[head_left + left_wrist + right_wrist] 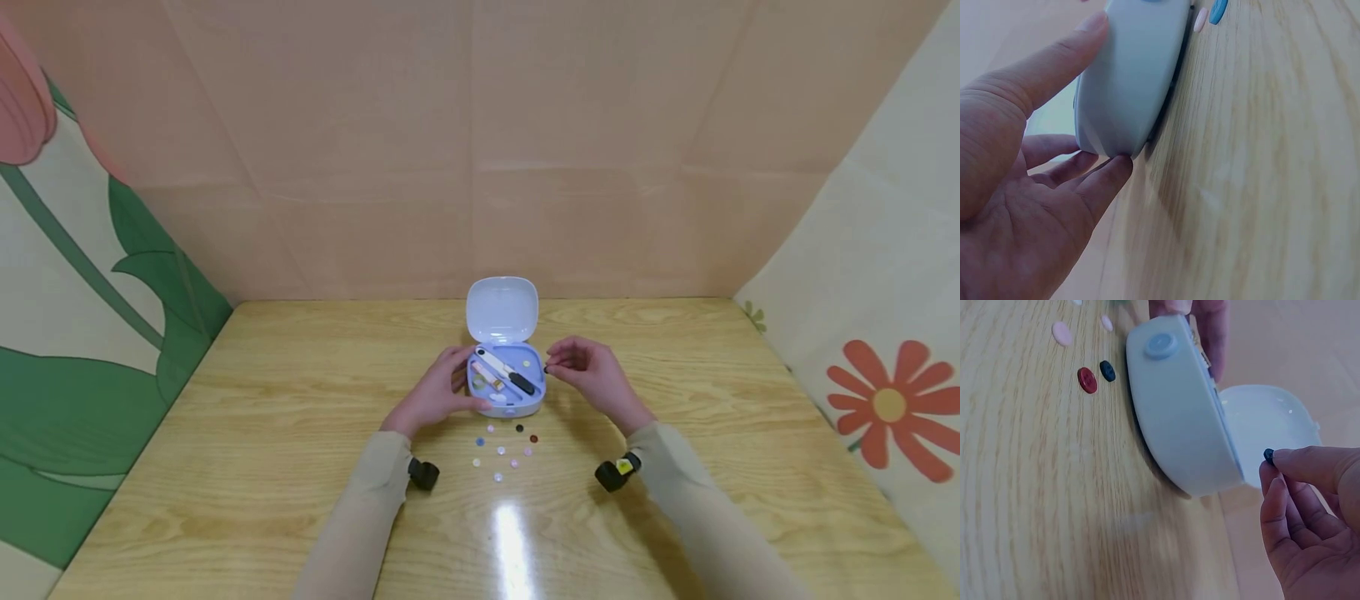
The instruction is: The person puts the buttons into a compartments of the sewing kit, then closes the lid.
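Note:
A small pale-blue box [525, 411] with its lid [502, 310] raised stands on the table. My left hand [438, 392] grips the box's left side; in the left wrist view the thumb [1063, 65] lies along one edge and the fingertips touch the end wall. Between thumb and fingertips, my right hand [592, 375] pinches a small dark button [1269, 456], just off the box's right rim. Inside the box lie a slim white tool with a black handle [521, 382], a pinkish strip with a gold-coloured end [487, 375] and a pale button [527, 363].
Several loose buttons lie in front of the box, among them a red button [1087, 380], a black button [1107, 370], a blue button [480, 442] and pale pink and white ones. The wooden table [300, 467] meets a peach-coloured backdrop [360, 150] behind the box.

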### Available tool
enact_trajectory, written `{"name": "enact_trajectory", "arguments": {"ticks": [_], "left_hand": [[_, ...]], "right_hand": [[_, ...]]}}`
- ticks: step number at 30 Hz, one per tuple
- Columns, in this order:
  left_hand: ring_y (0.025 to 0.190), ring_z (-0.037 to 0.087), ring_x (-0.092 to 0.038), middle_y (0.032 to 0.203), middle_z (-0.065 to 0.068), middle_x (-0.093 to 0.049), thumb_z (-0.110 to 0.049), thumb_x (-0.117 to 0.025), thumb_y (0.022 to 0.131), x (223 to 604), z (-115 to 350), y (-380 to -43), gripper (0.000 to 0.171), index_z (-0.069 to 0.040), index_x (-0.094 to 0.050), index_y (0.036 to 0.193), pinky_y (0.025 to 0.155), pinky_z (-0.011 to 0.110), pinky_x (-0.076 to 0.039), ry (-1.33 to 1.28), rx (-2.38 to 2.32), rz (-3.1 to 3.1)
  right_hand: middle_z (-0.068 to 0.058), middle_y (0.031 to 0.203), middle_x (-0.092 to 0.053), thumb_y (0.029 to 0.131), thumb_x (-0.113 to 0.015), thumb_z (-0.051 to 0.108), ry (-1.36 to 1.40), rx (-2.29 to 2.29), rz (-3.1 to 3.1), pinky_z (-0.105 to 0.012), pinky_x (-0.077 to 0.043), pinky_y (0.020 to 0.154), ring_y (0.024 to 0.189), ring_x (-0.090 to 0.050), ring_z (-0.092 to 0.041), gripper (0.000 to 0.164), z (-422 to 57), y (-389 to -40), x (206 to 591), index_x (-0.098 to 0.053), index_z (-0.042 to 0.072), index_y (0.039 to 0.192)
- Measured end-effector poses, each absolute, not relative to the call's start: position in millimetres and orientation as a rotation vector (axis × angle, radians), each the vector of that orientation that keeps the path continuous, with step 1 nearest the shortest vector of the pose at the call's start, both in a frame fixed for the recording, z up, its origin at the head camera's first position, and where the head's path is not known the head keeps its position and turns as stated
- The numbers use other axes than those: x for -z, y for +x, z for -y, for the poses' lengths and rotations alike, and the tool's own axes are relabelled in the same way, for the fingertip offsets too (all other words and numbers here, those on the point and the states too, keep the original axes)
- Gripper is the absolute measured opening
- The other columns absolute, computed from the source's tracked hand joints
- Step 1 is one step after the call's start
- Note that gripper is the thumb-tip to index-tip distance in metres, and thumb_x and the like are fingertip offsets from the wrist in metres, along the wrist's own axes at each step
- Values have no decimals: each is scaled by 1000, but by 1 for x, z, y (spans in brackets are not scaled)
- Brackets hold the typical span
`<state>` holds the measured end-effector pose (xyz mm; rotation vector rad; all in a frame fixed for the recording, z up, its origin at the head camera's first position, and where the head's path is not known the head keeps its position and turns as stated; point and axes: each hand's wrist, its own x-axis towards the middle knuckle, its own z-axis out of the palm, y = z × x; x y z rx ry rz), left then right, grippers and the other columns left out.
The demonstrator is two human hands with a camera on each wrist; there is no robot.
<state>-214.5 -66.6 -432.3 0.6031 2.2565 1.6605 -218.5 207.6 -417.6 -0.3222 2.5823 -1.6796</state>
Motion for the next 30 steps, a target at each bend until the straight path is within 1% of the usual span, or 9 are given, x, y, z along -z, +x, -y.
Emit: {"name": "enact_trajectory", "arguments": {"ticks": [3,8,12,15,18,22,26,30], "left_hand": [[135,37,-31,141,21,-32,-2,-79,76,422,67,-209,88,2,-28,148,112,45,-31,610,-1669,-2248],[135,37,-31,140,21,-33,-2,-79,76,419,66,-209,88,2,-28,148,112,44,-31,620,-1683,-2236],[135,37,-31,140,20,-33,-2,-79,76,418,66,-209,88,2,-28,148,112,45,-31,613,-1680,-2236],[135,37,-31,141,21,-32,-2,-79,77,419,66,-209,87,2,-28,148,112,45,-31,611,-1674,-2237],[135,36,-31,141,20,-32,-3,-79,76,426,66,-214,89,1,-27,148,112,44,-31,608,-1666,-2240],[136,32,-31,142,15,-32,-7,-81,75,441,67,-221,91,-5,-27,149,112,40,-31,596,-1655,-2260],[135,25,-34,139,7,-35,-14,-82,74,450,68,-225,92,-11,-30,150,111,32,-34,582,-1639,-2291],[134,22,-36,137,2,-36,-18,-83,72,451,68,-226,93,-12,-31,150,108,27,-36,567,-1633,-2299]], "right_hand": [[-13,101,-65,87,-68,0,-295,1671,-2581,-26,-57,80,91,-63,-26,24,-205,-222,419,-61,-2,111],[-16,100,-65,86,-69,1,-286,1680,-2588,-25,-57,79,91,-63,-27,28,-200,-224,416,-60,-6,111],[-15,99,-66,86,-69,0,-267,1677,-2583,-27,-58,79,90,-64,-27,27,-195,-228,418,-60,-5,111],[-11,98,-67,86,-69,0,-239,1655,-2594,-28,-58,80,89,-64,-24,25,-193,-232,423,-61,-1,110],[-11,97,-67,86,-69,-1,-233,1637,-2611,-29,-57,80,89,-64,-23,25,-190,-233,425,-62,0,109],[-12,96,-67,85,-69,-3,-262,1630,-2630,-30,-58,79,88,-64,-24,25,-188,-234,426,-62,-1,108],[-13,96,-66,85,-68,-4,-289,1627,-2644,-32,-57,80,88,-63,-25,25,-185,-233,424,-61,-1,109],[-11,95,-66,85,-68,-4,-309,1619,-2663,-33,-57,80,88,-62,-24,26,-182,-232,423,-61,0,110]]}}
